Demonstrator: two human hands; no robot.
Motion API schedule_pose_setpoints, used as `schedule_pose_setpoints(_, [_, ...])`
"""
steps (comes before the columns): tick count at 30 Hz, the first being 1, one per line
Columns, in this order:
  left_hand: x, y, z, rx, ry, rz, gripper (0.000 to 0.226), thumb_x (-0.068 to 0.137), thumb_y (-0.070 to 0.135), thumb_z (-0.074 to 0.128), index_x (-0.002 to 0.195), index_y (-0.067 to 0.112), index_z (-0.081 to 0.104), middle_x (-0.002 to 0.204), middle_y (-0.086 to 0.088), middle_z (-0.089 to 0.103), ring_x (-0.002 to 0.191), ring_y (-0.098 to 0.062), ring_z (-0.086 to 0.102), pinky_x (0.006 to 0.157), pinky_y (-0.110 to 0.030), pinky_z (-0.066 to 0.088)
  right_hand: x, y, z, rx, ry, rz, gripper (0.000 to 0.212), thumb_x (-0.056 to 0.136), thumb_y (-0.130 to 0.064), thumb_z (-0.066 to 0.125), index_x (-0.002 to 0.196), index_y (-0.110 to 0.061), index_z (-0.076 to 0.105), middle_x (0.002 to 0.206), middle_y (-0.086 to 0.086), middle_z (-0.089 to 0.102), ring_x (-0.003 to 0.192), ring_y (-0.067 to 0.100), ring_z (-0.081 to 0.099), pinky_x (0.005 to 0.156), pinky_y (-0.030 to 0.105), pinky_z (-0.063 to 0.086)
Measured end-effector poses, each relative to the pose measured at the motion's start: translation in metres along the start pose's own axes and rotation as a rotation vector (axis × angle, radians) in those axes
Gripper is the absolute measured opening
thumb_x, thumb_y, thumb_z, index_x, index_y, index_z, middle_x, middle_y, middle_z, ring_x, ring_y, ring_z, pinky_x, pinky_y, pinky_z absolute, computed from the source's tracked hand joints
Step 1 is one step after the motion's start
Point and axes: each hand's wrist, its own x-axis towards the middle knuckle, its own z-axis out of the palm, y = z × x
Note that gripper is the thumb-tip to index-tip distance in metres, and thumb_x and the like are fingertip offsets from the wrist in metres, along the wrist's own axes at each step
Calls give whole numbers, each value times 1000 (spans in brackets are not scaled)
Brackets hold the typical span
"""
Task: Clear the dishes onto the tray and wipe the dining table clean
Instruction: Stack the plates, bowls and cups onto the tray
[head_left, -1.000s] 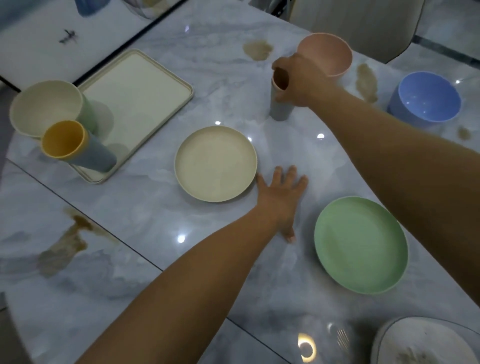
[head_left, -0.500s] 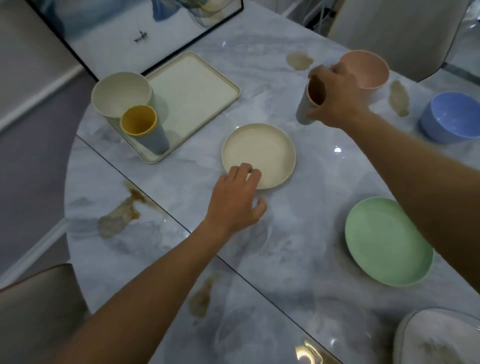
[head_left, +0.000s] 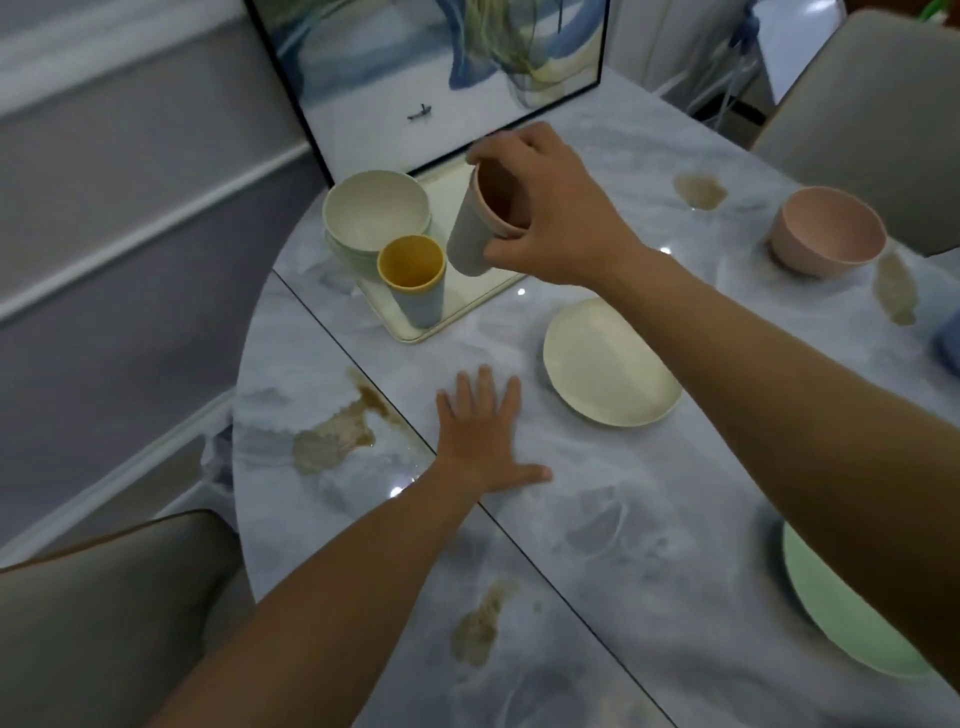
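My right hand (head_left: 550, 208) grips a grey cup with a pink inside (head_left: 475, 228), tilted, in the air over the cream tray (head_left: 410, 332). On the tray stand a cream bowl (head_left: 376, 215) and a yellow-lined cup (head_left: 413, 278). Flat on the marble table (head_left: 597, 519), my left hand (head_left: 480, 431) rests with fingers spread, holding nothing. Just right of that hand lies a cream plate (head_left: 608, 364). A pink bowl (head_left: 826, 236) sits far right and a green plate (head_left: 841, 618) lies at the near right, partly behind my right arm.
Brown spills mark the table: one left of my left hand (head_left: 337, 436), one near the front (head_left: 480, 623), two by the pink bowl. A framed picture (head_left: 441, 78) leans behind the tray. Chairs stand at the near left (head_left: 104, 623) and far right (head_left: 872, 119).
My right hand lifted the grey cup from beside the pink bowl and carried it left to above the tray. My left hand slid left and now lies flat again.
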Motion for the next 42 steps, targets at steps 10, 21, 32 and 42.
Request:
schedule_pose_setpoints(10, [5,4,-4,-88,-26,-12,138,71,83,71,165,23,-11,168,-23,-27,154,-51,-21,121,-71,-7,55,-44,59,-31,-180,-52,78,66,-41,76,138,-34,48,135,2,45,116,28,49,90,46,57])
schedule_pose_setpoints(21, [7,6,-6,-76,-17,-26,137,68,80,76,165,20,-1,170,-23,-19,154,-53,-15,121,-73,1,64,-25,118,-29,-359,-2,84,85,-24,77,158,-29,37,163,12,28,144,36,35,115,43,37])
schedule_pose_setpoints(32, [1,14,-20,-58,-81,-119,138,69,79,76,165,26,-8,171,-18,-19,157,-45,-14,124,-69,0,-30,43,88,193,1,175,82,87,-36,62,161,-23,29,158,4,44,139,29,45,111,48,43])
schedule_pose_setpoints(42, [-24,57,-16,-331,441,-87,89,88,54,68,160,17,31,163,-11,34,151,-34,28,120,-53,31,-179,175,5,-3,104,509,66,93,-24,68,153,-16,43,149,12,49,135,34,47,111,47,43])
